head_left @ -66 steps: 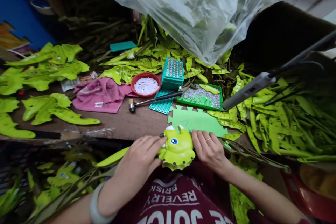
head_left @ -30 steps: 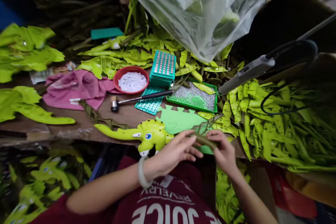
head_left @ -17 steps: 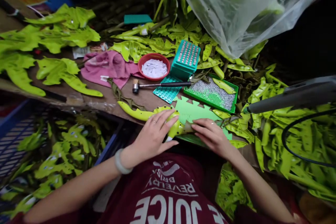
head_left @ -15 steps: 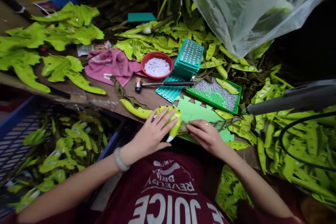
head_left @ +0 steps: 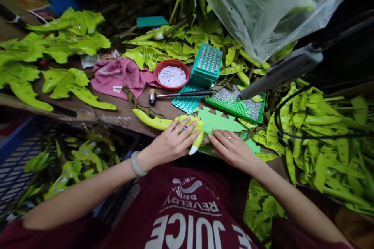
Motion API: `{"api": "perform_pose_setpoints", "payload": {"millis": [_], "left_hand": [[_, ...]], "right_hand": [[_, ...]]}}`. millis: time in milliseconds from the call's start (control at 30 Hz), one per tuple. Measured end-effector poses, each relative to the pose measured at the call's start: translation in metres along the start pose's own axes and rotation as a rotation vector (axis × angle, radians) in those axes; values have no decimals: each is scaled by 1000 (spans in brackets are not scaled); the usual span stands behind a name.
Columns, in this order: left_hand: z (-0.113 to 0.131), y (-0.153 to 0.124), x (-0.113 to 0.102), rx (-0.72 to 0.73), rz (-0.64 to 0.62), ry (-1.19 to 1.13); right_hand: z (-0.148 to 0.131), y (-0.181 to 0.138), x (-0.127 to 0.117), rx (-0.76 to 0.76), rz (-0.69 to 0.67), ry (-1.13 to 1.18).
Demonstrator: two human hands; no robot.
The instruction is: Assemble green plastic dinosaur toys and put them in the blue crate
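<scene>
My left hand [head_left: 169, 142] lies over a yellow-green plastic animal-shaped piece [head_left: 152, 121], its fingers stretched out and pressed lightly on it. A long tail-like end reaches left, a white tip shows below the fingers, and a small dark blue eye-like spot appears between them. Further right, my right hand [head_left: 232, 149] rests flat with fingers extended, at a dark olive strip over the green foam mat [head_left: 217, 120]. What lies under its palm is hidden.
Behind are a hammer [head_left: 181, 94], a red bowl [head_left: 156, 74] of white pieces, a teal box [head_left: 204, 74] and a green tray [head_left: 233, 109] of metal bits. A grey handheld tool [head_left: 277, 72] hangs over the tray. Yellow-green parts [head_left: 321, 155] heap at right; a blue crate [head_left: 17, 136] stands left.
The grey tool has swung left and up, its tip now over the tray. My left hand has shifted slightly right, and the blue spot now shows between its fingers. The view has shifted slightly.
</scene>
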State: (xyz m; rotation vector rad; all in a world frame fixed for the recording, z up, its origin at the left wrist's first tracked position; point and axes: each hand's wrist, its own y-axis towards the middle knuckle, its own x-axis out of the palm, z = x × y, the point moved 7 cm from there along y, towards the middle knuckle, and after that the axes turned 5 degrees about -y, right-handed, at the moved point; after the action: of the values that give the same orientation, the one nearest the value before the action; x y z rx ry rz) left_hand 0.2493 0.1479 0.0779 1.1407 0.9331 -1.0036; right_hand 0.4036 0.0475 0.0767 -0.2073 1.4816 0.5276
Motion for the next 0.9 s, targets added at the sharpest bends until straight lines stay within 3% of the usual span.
{"api": "perform_pose_setpoints", "payload": {"millis": [100,167,300,367,467,533,633,800,900], "left_hand": [[4,14,-11,-14,-41,-25],[12,22,-16,-47,-66,28],[30,23,-25,-79,61,176],[28,16,-24,-62,120,178],[17,5,-9,-42,123,135],[14,0,6,-29,94,118],[16,1,28,6,37,121],[17,16,49,65,-13,160],[16,19,50,89,2,176]], "right_hand": [[2,11,-6,52,78,-186],[-9,25,-17,1,158,-301],[-30,42,-38,-62,311,-428],[-27,24,-41,31,362,-411],[-12,-48,-38,402,394,-373],[-3,-108,-31,707,324,-379],[8,-162,-14,896,170,-347],[68,-161,19,1011,23,-263],[111,-151,25,1068,0,-234]]}}
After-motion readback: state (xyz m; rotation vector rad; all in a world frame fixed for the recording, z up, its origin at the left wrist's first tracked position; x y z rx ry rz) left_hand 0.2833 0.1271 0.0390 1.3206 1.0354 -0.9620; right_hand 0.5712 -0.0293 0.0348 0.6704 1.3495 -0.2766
